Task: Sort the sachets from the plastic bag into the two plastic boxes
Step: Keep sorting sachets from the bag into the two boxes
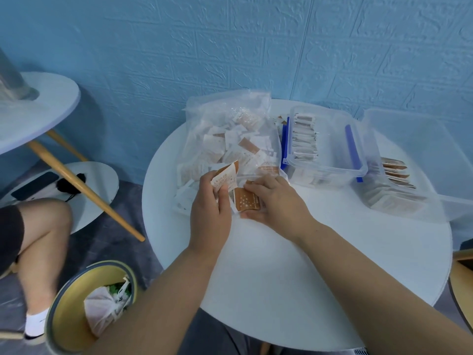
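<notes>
on the round white table (307,265) the clear plastic bag (230,134) lies with its mouth toward the person, packed with loose sachets. the left hand (208,203) sits at that mouth, thumb and curled fingers clamped on a small bunch of white-and-orange sachets (226,176). just beside it the right hand (276,198) pinches a brown sachet (247,203), fingers curled over its top edge and thumb under the lower one. right of the bag stands the blue-clipped box (330,149) with a row of sachets on edge, and just beside that the larger clear box (414,160) holding brown sachets. a waste bin (64,303) stands on the floor, lower left.
</notes>
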